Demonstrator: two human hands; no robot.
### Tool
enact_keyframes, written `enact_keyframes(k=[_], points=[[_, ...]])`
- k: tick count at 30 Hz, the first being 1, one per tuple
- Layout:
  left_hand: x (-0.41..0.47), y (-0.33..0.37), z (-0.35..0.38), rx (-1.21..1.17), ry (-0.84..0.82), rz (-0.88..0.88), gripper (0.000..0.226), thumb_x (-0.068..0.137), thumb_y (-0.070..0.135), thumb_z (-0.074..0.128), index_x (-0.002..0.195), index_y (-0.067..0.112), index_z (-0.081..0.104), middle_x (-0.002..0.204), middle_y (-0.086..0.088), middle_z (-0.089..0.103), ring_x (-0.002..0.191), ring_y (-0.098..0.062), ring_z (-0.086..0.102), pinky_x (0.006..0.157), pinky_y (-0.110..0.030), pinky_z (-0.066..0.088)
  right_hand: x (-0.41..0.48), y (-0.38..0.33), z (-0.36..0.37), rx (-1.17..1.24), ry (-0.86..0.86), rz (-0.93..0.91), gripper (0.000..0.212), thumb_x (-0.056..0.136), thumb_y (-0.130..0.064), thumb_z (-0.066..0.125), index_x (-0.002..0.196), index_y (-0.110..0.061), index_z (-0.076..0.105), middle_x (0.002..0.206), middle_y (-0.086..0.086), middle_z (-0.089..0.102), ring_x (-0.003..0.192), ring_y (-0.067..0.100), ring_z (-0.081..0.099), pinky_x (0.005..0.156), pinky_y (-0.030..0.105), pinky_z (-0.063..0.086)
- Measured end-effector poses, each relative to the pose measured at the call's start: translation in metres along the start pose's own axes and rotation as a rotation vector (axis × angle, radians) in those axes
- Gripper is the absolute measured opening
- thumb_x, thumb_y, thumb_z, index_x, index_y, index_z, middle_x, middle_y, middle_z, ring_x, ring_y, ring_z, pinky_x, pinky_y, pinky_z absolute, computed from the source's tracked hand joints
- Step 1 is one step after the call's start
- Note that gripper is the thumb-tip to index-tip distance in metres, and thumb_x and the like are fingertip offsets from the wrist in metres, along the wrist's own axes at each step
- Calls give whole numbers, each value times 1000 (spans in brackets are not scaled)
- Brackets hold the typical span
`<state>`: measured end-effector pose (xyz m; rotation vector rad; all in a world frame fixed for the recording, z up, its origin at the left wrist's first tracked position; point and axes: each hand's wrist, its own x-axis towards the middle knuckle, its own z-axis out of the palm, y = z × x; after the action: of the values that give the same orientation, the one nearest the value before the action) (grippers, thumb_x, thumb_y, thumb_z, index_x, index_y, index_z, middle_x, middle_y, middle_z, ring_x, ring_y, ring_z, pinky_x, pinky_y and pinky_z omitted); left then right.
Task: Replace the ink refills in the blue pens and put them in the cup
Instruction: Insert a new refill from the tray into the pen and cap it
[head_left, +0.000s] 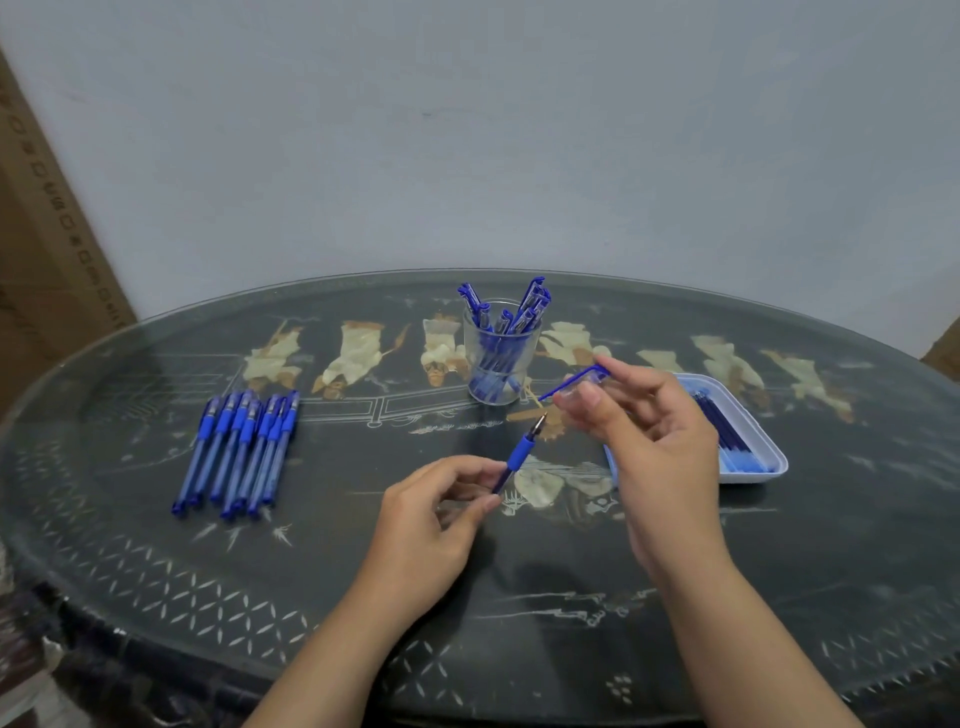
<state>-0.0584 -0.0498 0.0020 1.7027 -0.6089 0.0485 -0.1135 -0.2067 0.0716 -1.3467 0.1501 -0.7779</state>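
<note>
Fingers of the left hand (436, 512) curl round the lower barrel of a blue pen (521, 451), thumb and forefinger pinching it, its tip pointing to the far right. Just beyond the tip, the right hand (660, 431) pinches a clear cap (571, 383) (its blue clip juts left) between thumb and forefinger, the other fingers loosely curled. Farther off stands the cup (501, 364), holding blue pens. A row of pens (239, 452) lies at left; a tray (748, 477) of refills (727, 431) at right.

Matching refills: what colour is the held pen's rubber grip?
Blue; the uncapped pen's rubber grip shows in head view.
</note>
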Motion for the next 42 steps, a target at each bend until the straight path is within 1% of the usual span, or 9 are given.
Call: enact_keyframes(k=[4, 8, 17, 23, 28, 33, 38, 40, 42], points=[[0, 3, 1, 13, -20, 14, 44, 80, -8, 72, 92, 35, 71, 93, 15, 72, 81, -4, 69, 69, -13, 51, -1, 0, 0, -34, -30, -9, 22, 88, 1, 66, 107, -10, 67, 91, 16, 74, 87, 27, 74, 74, 35, 61], [0, 3, 1, 3, -15, 2, 43, 80, -8, 72, 91, 33, 72, 92, 15, 72, 80, -5, 69, 68, -13, 51, -2, 3, -2, -84, -86, 36, 24, 86, 0, 69, 100, -19, 72, 89, 11, 74, 88, 21, 73, 69, 34, 61], [0, 4, 0, 9, -16, 5, 41, 80, -6, 72, 93, 33, 72, 92, 15, 73, 81, -5, 69, 71, -14, 51, -3, 3, -2, -65, -56, 5, 22, 88, 0, 67, 104, -15, 69, 86, 9, 74, 84, 23, 74, 68, 36, 62], [1, 2, 1, 16, -4, 16, 41, 80, -6, 72, 93, 33, 71, 93, 15, 73, 82, -4, 69, 73, -13, 51, -4, 10, 0, -212, -136, -28, 28, 84, 0, 73, 93, -26, 72, 84, 4, 73, 83, 18, 72, 68, 31, 60], [1, -1, 2, 2, 5, 1, 40, 81, -6, 72, 94, 31, 72, 94, 14, 72, 84, -4, 69, 76, -14, 52, -7, 17, 1, -332, -147, -79, 22, 85, -5, 73, 87, -26, 66, 97, -5, 76, 84, 17, 73, 73, 43, 62], [1, -4, 4, -5, 18, -13, 39, 81, -8, 71, 95, 29, 72, 93, 15, 72, 83, -5, 69, 77, -20, 55, -5, 16, 1, -376, -170, -76, 20, 85, -4, 73, 79, -18, 61, 103, -7, 75, 82, 16, 73, 70, 42, 62], [1, -7, 4, -46, 41, -42, 43, 80, -8, 71, 92, 34, 72, 92, 11, 72, 82, -11, 70, 74, -25, 57, -5, 14, 2, -369, -198, -72, 35, 85, -3, 72, 70, -32, 60, 99, -18, 74, 82, 17, 73, 66, 34, 62], [0, -8, 4, -54, 42, -52, 43, 81, -7, 71, 91, 34, 73, 93, 9, 72, 83, -14, 71, 73, -23, 56, -6, 15, 4, -393, -205, -89, 35, 86, -4, 72, 70, -31, 57, 101, -20, 73, 84, 17, 73, 70, 39, 62], [0, -8, 4, -60, 43, -53, 44, 81, -8, 71, 93, 35, 72, 93, 10, 72, 83, -16, 71, 73, -22, 56, -7, 15, 5, -424, -211, -113, 37, 86, -6, 72, 72, -36, 57, 102, -21, 72, 86, 15, 73, 76, 45, 61]])
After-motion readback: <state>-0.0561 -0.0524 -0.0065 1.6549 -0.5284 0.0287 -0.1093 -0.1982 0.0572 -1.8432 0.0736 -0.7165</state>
